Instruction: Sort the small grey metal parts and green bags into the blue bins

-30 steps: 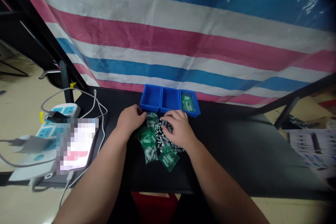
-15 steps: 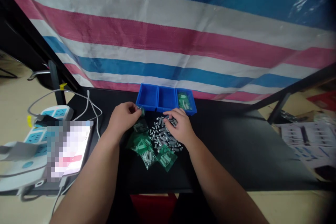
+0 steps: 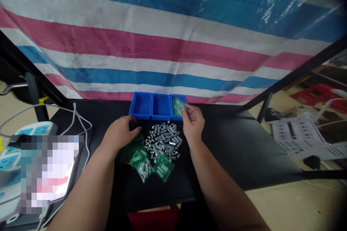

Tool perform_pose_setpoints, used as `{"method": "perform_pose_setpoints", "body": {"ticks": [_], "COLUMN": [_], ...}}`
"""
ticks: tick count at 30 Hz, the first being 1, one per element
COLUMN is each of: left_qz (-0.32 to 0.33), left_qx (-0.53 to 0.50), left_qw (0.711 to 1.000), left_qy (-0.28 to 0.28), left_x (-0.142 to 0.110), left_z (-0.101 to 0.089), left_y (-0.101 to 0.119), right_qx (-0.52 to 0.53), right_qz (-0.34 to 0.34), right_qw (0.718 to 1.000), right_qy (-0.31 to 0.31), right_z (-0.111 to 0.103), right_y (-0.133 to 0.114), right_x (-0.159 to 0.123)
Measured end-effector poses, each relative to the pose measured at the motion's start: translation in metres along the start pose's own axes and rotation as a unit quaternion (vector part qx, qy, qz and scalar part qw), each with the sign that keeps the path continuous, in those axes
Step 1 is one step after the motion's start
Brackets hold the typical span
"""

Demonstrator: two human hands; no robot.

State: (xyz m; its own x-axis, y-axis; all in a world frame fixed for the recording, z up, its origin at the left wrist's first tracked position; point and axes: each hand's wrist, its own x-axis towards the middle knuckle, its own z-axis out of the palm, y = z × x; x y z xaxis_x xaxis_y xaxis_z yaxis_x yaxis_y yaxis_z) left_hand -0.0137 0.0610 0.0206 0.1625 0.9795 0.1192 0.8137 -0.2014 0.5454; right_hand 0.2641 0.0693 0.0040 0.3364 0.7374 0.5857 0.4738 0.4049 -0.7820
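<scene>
Right hand (image 3: 193,123) pinches green bag (image 3: 178,106) in right compartment of blue tray (image 3: 139,105); left hand (image 3: 119,133) half-curled, any hold hidden, just above green bags (image 3: 137,158).

bag (image 3: 137,138) partly under left hand (image 3: 119,133), pixelated screen (image 3: 50,173)

No writing is legible, even on the printed sheets (image 3: 298,139).

Left hand (image 3: 120,132) low, palm down, fingers (image 3: 135,127) curled, tips toward 3 o'clock. Right hand (image 3: 193,122) sits at the left hand's 3 o'clock, cocked up at the wrist, fingertips (image 3: 184,109) pinched with thumb toward 11 o'clock. Left forearm (image 3: 86,187) bare, entering from 7 o'clock; right forearm (image 3: 217,187) bare, from 5 o'clock.
</scene>
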Motion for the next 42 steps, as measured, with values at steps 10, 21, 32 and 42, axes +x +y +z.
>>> {"method": "perform_pose_setpoints", "body": {"ticks": [10, 21, 32, 42], "left_qz": [0.002, -0.008, 0.061, 0.061], "left_qx": [0.058, -0.277, -0.478, -0.320], "left_qw": [0.997, 0.961, 0.876, 0.943], "left_qy": [-0.050, -0.004, 0.032, 0.066], "left_x": [0.000, 0.006, -0.004, -0.005], "left_z": [0.011, 0.001, 0.022, 0.022], "left_y": [-0.011, 0.000, 0.039, 0.038], "right_qx": [-0.311, -0.118, 0.207, -0.280], "right_qz": [-0.023, -0.078, 0.157, -0.061], "right_qw": [0.950, 0.976, 0.918, 0.958], "right_qy": [-0.027, -0.163, -0.301, -0.010], "right_z": [-0.012, -0.011, 0.026, -0.017], "right_y": [0.006, -0.013, -0.022, 0.007], "right_x": [0.006, -0.002, -0.035, 0.011]}}
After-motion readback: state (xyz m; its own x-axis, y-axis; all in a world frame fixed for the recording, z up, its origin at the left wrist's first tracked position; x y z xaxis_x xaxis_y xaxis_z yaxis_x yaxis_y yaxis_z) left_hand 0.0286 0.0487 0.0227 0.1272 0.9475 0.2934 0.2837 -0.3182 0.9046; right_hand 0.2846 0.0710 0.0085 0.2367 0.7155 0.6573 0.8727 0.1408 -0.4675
